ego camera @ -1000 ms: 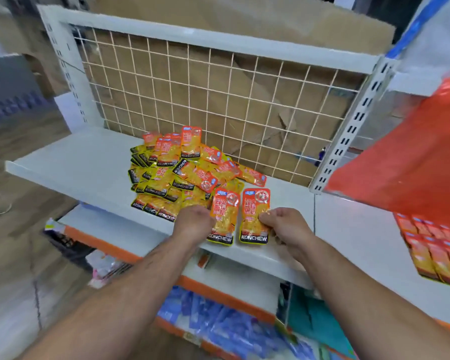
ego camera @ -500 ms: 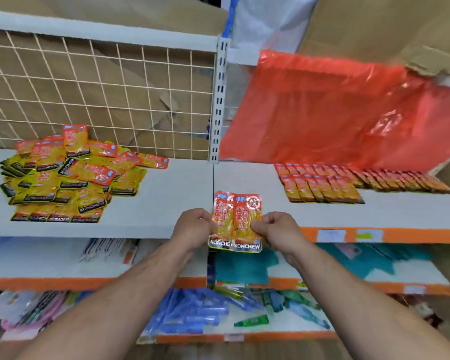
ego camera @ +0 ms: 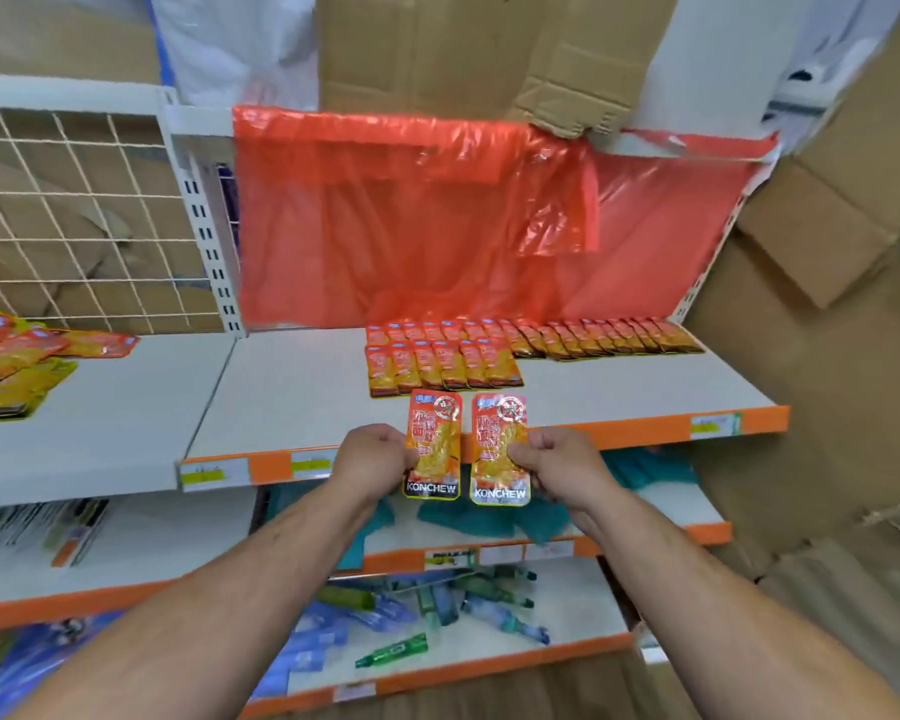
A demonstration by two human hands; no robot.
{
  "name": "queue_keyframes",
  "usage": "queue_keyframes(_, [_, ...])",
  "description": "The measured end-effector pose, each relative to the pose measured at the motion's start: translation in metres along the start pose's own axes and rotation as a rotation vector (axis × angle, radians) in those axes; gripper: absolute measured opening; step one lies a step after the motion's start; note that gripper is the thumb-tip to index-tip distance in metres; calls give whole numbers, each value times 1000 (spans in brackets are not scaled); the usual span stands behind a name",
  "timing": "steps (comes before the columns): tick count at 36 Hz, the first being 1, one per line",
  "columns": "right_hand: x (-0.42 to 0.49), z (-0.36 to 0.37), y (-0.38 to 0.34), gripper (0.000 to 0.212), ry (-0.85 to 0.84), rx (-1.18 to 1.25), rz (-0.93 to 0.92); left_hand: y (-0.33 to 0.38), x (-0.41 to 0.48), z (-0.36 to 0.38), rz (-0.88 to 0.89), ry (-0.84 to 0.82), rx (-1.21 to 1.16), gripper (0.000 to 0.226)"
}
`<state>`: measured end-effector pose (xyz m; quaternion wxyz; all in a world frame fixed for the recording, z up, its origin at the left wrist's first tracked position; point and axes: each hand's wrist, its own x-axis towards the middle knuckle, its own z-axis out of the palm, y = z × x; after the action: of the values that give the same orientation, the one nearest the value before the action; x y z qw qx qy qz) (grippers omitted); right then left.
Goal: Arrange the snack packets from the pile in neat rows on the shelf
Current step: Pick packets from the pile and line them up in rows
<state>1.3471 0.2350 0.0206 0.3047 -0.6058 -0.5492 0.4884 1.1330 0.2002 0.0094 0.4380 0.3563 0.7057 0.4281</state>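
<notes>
My left hand (ego camera: 372,459) and right hand (ego camera: 562,462) are bare. My forearms (ego camera: 240,589), entering from 7 and 5 o'clock, are bare along their visible length, with fine hair.

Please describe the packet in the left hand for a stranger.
Find the white shelf under the red plastic sheet. Before its edge, two KONCHEW packets are held up. Yours is the left packet, pinched by the left hand, not the right packet.

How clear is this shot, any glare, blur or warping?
Head view: the left snack packet and right snack packet are sharp, KONCHEW legible; the shelf edge bows from wide-angle distortion; the red plastic sheet shows glare; the pile at far left is soft.
</notes>
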Motion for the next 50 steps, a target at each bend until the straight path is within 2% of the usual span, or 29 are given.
queue_keyframes(5, [10, -46, 9, 15, -18, 27, 25, 19, 6, 48, 5, -4, 23, 17])
queue_keyframes(14, [53, -93, 16, 17, 4, 92, 54, 49, 48, 115, 15, -66, 43, 22])
queue_keyframes(22, [127, -128, 13, 18, 61, 25, 62, 82, 119, 163, 45, -26, 60, 38])
queue_keyframes(27, [174, -144, 9, 18, 49, -12, 48, 93, 162, 182, 60, -1, 151, 29])
queue_keyframes(30, [199, -145, 9, 23, 49, -30, 38, 94, 181, 189, 61, -2, 205, 32])
queue_keyframes(33, [218, -143, 12, 26, 3, -67, 49, 87, 191, 195, 59, 70, 299, 31])
queue_keyframes(39, [250, -149, 11, 24, -114, -98, 12, 89, 195, 205, 114, 179, 502, 9])
queue_keyframes(50, [276, -156, 27, 36, -290, -175, -47, 96, 187, 221, 31, 345, 646, 15])
